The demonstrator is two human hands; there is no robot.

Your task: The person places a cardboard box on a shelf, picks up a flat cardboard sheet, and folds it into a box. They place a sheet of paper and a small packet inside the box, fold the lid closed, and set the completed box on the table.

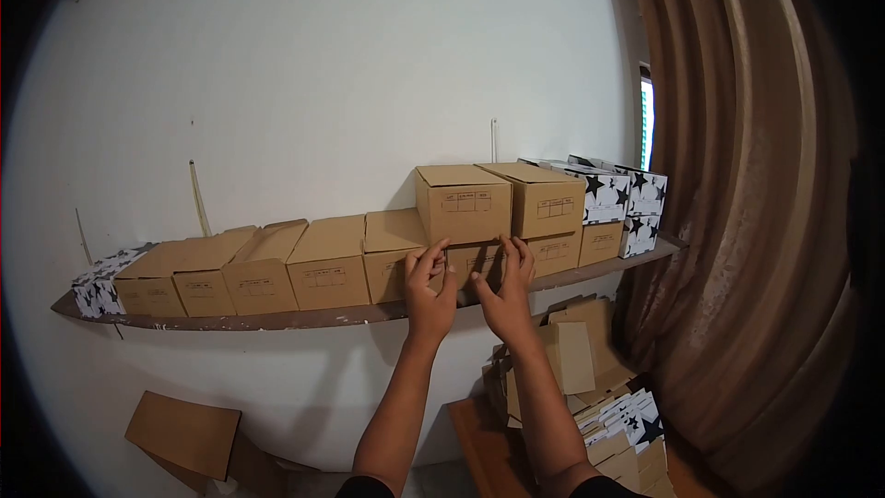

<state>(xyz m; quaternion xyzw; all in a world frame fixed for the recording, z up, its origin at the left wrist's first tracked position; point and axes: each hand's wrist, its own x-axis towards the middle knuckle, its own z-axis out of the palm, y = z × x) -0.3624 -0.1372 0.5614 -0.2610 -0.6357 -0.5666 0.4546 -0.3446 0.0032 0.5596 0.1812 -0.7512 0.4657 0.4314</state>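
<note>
Both of my hands reach up to a closed brown cardboard box (466, 219) stacked on the upper level of the shelf. My left hand (430, 293) is at the left part of its lower front edge, fingers bent and thumb apart. My right hand (507, 290) is near the right end of that edge, its thumb also apart from the fingers. Fingertips appear to touch the box, but neither hand wraps round it. A lower cardboard box (477, 261) shows between my hands, partly hidden by them. Another upper box (556, 207) stands directly to the right.
A long wall shelf (277, 322) carries a row of brown boxes (327, 277). Star-patterned boxes stand at its left (100, 290) and right (643, 194) ends. Brown curtains (737, 221) hang at right. Below are flattened cardboard pieces (576, 355) and an open box (184, 433).
</note>
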